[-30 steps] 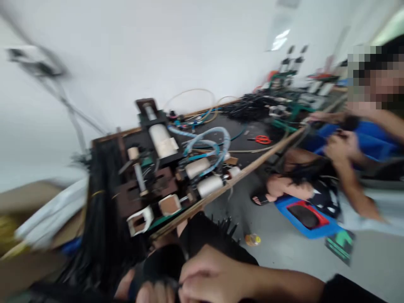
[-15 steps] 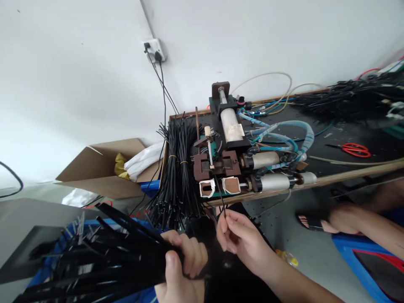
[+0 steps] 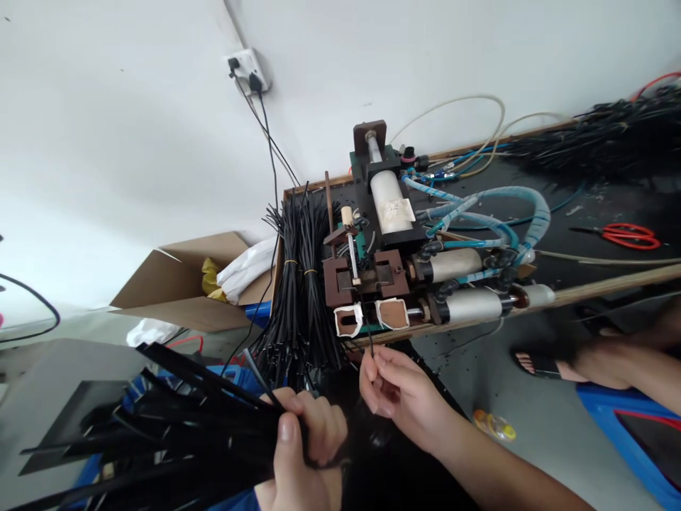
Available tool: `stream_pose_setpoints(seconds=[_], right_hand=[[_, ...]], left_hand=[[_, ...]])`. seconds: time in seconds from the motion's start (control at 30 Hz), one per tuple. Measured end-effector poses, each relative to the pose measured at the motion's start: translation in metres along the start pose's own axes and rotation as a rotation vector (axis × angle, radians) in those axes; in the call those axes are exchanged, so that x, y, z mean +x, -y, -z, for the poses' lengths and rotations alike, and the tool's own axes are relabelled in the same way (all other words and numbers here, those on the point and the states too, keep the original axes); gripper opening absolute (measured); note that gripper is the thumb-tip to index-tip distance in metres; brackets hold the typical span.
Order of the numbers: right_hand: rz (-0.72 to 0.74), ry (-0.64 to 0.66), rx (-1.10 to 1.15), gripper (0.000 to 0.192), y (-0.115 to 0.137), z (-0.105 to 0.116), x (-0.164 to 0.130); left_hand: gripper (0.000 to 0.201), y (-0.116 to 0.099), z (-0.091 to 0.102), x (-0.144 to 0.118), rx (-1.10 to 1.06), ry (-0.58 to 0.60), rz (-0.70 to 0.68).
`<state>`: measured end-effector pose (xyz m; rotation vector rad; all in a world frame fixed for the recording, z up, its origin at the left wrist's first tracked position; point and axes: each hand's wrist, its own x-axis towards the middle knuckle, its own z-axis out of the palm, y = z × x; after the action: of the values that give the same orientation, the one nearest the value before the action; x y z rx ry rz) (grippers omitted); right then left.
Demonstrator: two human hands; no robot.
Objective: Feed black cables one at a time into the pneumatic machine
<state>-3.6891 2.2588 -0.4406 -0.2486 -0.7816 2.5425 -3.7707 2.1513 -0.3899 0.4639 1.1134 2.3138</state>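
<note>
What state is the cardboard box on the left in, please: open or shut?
Open: the cardboard box is uncovered, with white wrapping and something yellow visible at its mouth.

Camera, one. Mount: the person's own head. Facing: forward and steeply down. Close range: left hand (image 3: 308, 447) at six o'clock, right hand (image 3: 401, 389) at five, both large in view. Middle range: machine (image 3: 391, 202) near the dial's centre, seen from above. Farther: wall (image 3: 340, 57) at twelve, box (image 3: 159, 287) at nine. Table (image 3: 601, 206) set aslant, its near edge climbing toward three o'clock.
</note>
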Motion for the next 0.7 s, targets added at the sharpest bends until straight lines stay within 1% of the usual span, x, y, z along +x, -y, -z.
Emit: stream_pose_setpoints(seconds=[0.1, 0.33, 0.53, 0.63, 0.7], right_hand=[[-0.008, 0.005, -0.002, 0.033, 0.000, 0.000, 0.001], [-0.031, 0.026, 0.016, 0.030, 0.002, 0.002, 0.003], [-0.044, 0.054, 0.044, 0.028, 0.001, 0.005, 0.005], [-0.042, 0.016, 0.005, 0.030, 0.001, 0.004, 0.004], [-0.015, -0.040, -0.086, 0.034, 0.002, 0.003, 0.001]], left_hand=[[0.020, 0.000, 0.000, 0.000, 0.013, -0.016, -0.001], [0.017, 0.004, 0.009, -0.002, 0.038, -0.002, 0.025], [0.015, 0.004, 0.008, -0.001, 0.044, -0.015, 0.026], [0.013, 0.004, 0.009, -0.002, 0.027, -0.019, 0.059], [0.014, 0.006, 0.011, -0.005, 0.009, -0.012, 0.100]])
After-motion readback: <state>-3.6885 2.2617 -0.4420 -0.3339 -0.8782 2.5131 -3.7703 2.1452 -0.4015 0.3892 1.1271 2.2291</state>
